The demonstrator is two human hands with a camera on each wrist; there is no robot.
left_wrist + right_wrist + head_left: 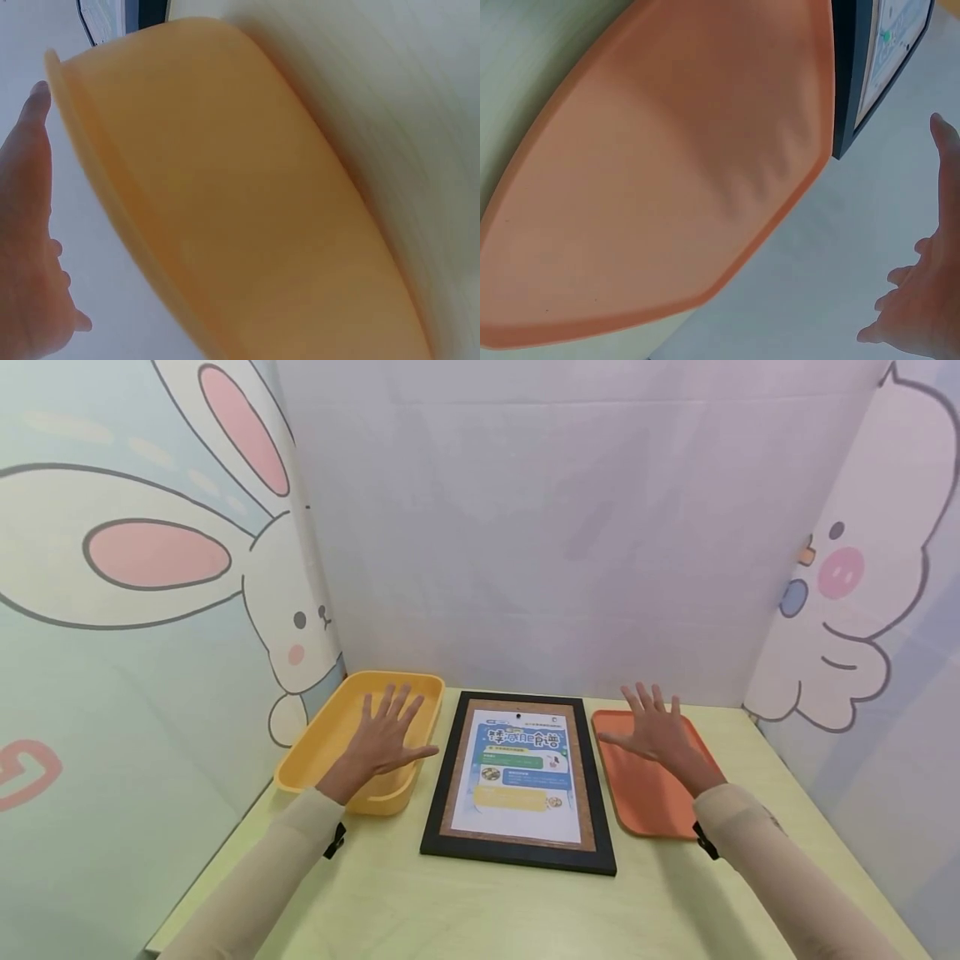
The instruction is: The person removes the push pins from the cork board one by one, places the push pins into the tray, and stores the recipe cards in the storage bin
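Observation:
My left hand (381, 742) hovers over the yellow tub (322, 735), fingers spread and nothing held. Over the shallow orange tray (652, 802), my right hand (654, 732) is spread in the same way, also holding nothing. Between the two lies a black-framed cork board (517, 858) with a printed sheet (517, 822) on it, a dark pin at the sheet's top. The left wrist view shows the tub's outer side (210, 172) below the hand. In the right wrist view, the tray's surface (630, 217) bears the hand's shadow.
All three items rest on a pale wooden table (480, 914). A plain light curtain (540, 527) stands behind it, and side panels carry a cartoon rabbit (285, 585) at left and a white cartoon figure (877, 527) at right.

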